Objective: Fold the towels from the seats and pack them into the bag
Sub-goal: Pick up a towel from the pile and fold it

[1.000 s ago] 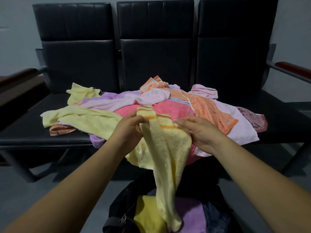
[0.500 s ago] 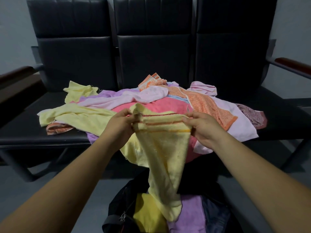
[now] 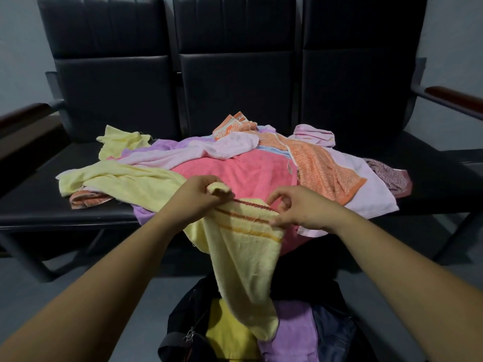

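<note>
Black seats (image 3: pixel 78 210) by a grey wall (image 3: pixel 21 48) bear towels (image 3: pixel 235 171); fingers (image 3: pixel 275 199) of left hand (image 3: pixel 198 197) and right hand (image 3: pixel 300 209) pinch a yellow towel (image 3: pixel 243 257).

Towel pile (image 3: pixel 235 173): lying on seats (image 3: pixel 39 205).
Bag (image 3: pixel 177 346): sitting before seats, towels (image 3: pixel 295 333) prob. lying inside.
Held towel (image 3: pixel 243 262): hanging over bag.

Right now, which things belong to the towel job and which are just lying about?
In the job: striped yellow towel, held by left hand and right hand; towel pile on the seats; bag below, with packed towels inside.
Lying about: left armrest; right armrest; seat backs.
</note>
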Demonstrator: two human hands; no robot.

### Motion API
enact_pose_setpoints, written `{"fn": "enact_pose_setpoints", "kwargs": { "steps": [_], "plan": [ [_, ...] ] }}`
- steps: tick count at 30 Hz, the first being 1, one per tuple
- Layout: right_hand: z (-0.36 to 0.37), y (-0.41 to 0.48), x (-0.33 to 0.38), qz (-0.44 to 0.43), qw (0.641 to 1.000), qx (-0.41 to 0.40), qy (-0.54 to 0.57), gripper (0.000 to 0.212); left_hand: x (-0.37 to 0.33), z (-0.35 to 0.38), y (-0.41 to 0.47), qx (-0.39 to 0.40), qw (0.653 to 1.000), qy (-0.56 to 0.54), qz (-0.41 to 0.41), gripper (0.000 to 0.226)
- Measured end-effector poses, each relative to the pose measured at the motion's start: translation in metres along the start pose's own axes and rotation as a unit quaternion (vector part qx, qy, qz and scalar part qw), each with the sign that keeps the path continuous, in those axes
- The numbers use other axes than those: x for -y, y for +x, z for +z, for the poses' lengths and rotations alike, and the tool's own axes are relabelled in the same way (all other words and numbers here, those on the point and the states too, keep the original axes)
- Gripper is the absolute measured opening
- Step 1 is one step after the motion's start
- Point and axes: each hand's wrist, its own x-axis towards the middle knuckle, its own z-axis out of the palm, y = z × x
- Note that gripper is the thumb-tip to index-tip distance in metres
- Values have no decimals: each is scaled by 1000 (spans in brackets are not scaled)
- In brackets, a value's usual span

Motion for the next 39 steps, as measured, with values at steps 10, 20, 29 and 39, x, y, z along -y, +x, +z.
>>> {"fn": "enact_pose_setpoints", "kwargs": {
  "steps": [10,20,29,39],
  "plan": [
    [-2,-1,-14,-36,998,7,-51,16,-3,-15,5,-115,987,101,50,14],
    [-24,7,-41,78,944,-87,-309,23,18,-31,3,-112,973,200,-9,13],
    [-33,-4,-35,120,985,-94,-79,52,39,-50,2,-160,955,238,-81,10],
    [-40,-3,-41,140,984,-113,5,20,44,-55,2,-154,957,198,-147,15]
  ]
}}
